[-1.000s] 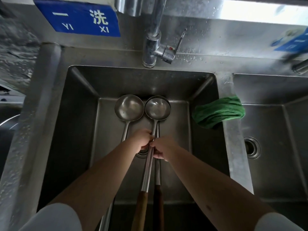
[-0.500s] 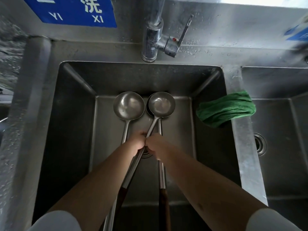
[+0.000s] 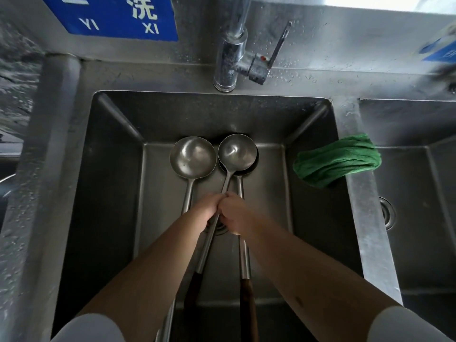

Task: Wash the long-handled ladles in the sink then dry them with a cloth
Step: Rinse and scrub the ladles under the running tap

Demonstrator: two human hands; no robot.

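Three long-handled steel ladles are in the steel sink [image 3: 111, 193]. The left ladle [image 3: 193, 157] lies on the sink floor. A second ladle [image 3: 235, 152] is raised above a third ladle [image 3: 243, 248], whose bowl is mostly hidden beneath it. My left hand [image 3: 208, 209] and my right hand [image 3: 234, 213] meet around the raised ladle's metal shaft and both grip it. Its dark wooden handle slants down to the left. A green cloth [image 3: 336, 160] is draped over the divider on the right.
A faucet [image 3: 230, 53] with a lever stands behind the sink, no water running. A second basin with a drain [image 3: 387, 215] lies to the right. A blue sign [image 3: 116, 16] hangs on the back wall.
The raised ladle's handle has swung to the left while its bowl stayed over the third ladle. Both hands kept their grip on the shaft.
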